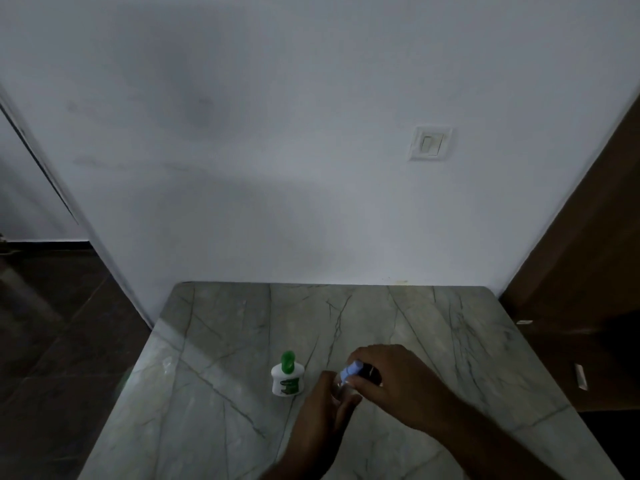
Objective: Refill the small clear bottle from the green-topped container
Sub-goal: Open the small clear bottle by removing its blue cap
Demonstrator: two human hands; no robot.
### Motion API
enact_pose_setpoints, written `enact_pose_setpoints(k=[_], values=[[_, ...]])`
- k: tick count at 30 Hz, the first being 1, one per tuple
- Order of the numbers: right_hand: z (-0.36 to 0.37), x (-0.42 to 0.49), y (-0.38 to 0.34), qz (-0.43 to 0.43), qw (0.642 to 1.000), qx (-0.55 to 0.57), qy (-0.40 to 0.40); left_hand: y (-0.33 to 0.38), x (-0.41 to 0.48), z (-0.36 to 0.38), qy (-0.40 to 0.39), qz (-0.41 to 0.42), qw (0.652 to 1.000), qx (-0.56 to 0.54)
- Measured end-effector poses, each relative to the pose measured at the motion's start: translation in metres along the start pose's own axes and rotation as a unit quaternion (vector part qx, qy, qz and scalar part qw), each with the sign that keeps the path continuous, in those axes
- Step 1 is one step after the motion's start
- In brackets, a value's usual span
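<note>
Our left grip point(325, 408) is clasping the clear bottle point(341, 389), our right grip point(386, 379) pinching its blue cap point(351, 369), beside the closed green-topped container point(286, 381).

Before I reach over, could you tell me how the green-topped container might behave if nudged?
The green-topped container stands upright on a squat, wide base, so it probably slides rather than tips. A push at its narrow green top might topple it. The polished-looking table probably gives little grip.

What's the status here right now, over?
Left hand holds small clear bottle; right hand grips its blue cap. Green-topped container upright, untouched. Nothing between them.
</note>
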State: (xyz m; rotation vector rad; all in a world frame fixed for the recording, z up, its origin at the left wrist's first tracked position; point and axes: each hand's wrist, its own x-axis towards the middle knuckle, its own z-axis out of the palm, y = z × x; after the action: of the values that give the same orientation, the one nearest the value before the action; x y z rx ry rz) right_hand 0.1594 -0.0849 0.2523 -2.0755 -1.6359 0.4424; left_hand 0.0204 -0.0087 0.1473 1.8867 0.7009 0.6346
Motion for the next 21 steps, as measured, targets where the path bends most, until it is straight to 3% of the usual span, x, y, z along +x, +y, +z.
enact_pose_setpoints(k=[3, 8, 11, 17, 21], values=[[-0.002, -0.002, -0.001, -0.012, 1.000, -0.007, -0.021, 0.003, -0.002, -0.002, 0.016, 0.017, 1.000, 0.003], [-0.006, 0.002, -0.009, 0.018, 0.997, -0.069, 0.037, 0.006, -0.001, -0.002, 0.012, 0.025, 1.000, 0.001], [-0.011, 0.005, -0.016, -0.007, 0.996, -0.091, 0.010, 0.008, -0.001, -0.001, 0.012, 0.009, 1.000, 0.007], [-0.018, 0.003, -0.024, -0.037, 0.998, -0.054, -0.025, 0.009, 0.000, -0.003, 0.020, 0.006, 1.000, -0.011], [-0.014, 0.004, -0.027, 0.005, 0.999, -0.051, 0.014, 0.008, -0.001, -0.002, 0.020, 0.013, 1.000, 0.004]])
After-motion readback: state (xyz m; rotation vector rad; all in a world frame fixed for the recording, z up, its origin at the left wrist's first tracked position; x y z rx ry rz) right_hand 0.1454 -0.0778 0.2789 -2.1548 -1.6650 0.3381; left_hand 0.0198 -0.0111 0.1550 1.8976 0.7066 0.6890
